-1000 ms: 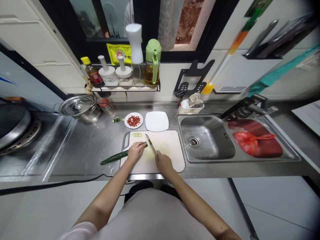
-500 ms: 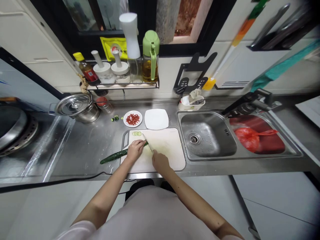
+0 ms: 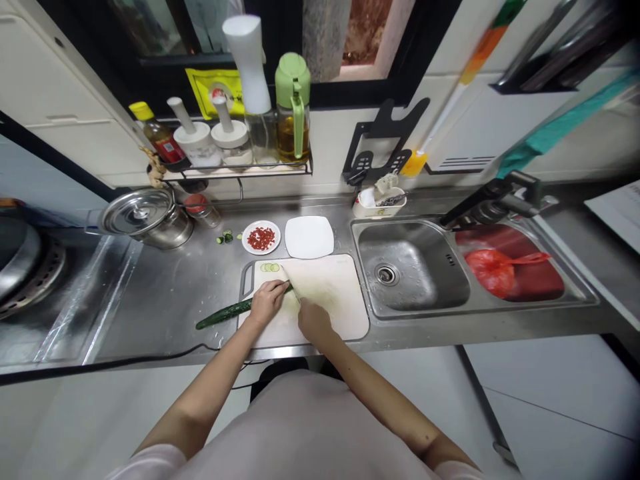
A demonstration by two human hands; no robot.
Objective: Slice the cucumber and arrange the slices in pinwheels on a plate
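Note:
A long dark green cucumber lies slanted, its left end over the steel counter and its right end on the white cutting board. My left hand is closed over it near the cut end. In my right hand is a knife, gripped by the handle, its thin blade pointing up and left beside the cucumber's end. Whether the blade touches the cucumber I cannot tell. Several pale cucumber slices lie at the board's upper left.
Behind the board stand a plate of chopped red pieces and a white square plate. Small cucumber scraps lie nearby. A lidded pot is at left, the sink at right. A rack of seasonings hangs above.
The whole view has shifted slightly. Both hands stay on the board, the left on the cucumber and the right on the knife, with little visible movement.

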